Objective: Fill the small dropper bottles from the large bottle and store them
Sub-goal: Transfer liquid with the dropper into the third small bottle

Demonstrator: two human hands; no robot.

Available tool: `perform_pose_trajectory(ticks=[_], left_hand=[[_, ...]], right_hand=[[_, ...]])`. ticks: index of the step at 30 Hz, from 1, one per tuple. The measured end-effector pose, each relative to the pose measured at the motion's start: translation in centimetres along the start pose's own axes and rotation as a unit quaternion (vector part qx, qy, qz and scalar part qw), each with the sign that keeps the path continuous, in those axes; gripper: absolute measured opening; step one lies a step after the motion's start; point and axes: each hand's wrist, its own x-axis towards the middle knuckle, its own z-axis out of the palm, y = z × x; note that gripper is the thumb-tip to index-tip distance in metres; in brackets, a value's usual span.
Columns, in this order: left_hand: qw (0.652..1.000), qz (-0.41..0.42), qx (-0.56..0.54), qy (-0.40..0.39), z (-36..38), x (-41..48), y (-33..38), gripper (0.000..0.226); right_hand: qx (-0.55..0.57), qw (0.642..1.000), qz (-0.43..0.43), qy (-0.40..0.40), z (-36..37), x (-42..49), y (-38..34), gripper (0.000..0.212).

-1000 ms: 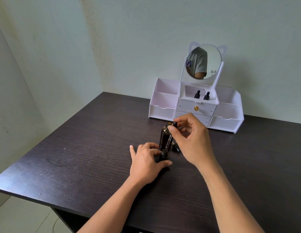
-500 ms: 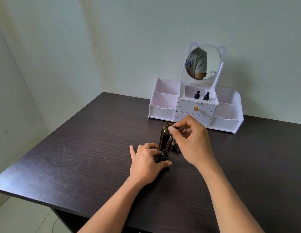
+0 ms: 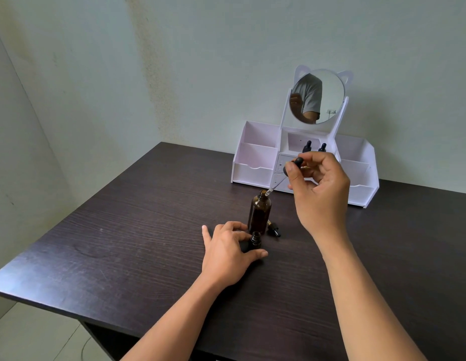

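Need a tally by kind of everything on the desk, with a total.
Large amber bottle: 1
Small dropper bottles: 3 (open bottle in left hand, two capped bottles in mirror organizer)
Loose droppers: 2 (held dropper in right hand, lying dropper on desk)
Mirror organizer: 1
Total: 7

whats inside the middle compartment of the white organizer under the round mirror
Two small dark dropper bottles stand there, with only their black dropper tops showing. Their bodies are covered by the front edge of the white plastic organizer and by the right hand.
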Motion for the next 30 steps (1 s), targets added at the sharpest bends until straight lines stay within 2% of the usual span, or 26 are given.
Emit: perform_pose_trajectory(ticks=[13, 19, 24, 30], left_hand=[[1.0, 0.003, 0.012, -0.004, -0.1, 0.0, 0.1, 0.056], [1.0, 0.003, 0.019, -0.009, -0.2, 0.0, 0.1, 0.057], [1.0, 0.002, 0.025, -0.012, -0.2, 0.0, 0.2, 0.058], [1.0, 0.003, 0.023, -0.014, -0.3, 0.0, 0.2, 0.058]], right_hand=[[-0.022, 0.999, -0.007, -0.026, 0.8, 0.8, 0.8, 0.015], [-0.078, 0.993, 0.025, -0.081, 1.5, 1.2, 1.8, 0.014], [-0.163, 0.971, 0.078, -0.159, 2.1, 1.6, 3.1, 0.008], [-0.193, 0.964, 0.082, -0.161, 2.5, 1.2, 3.8, 0.003]])
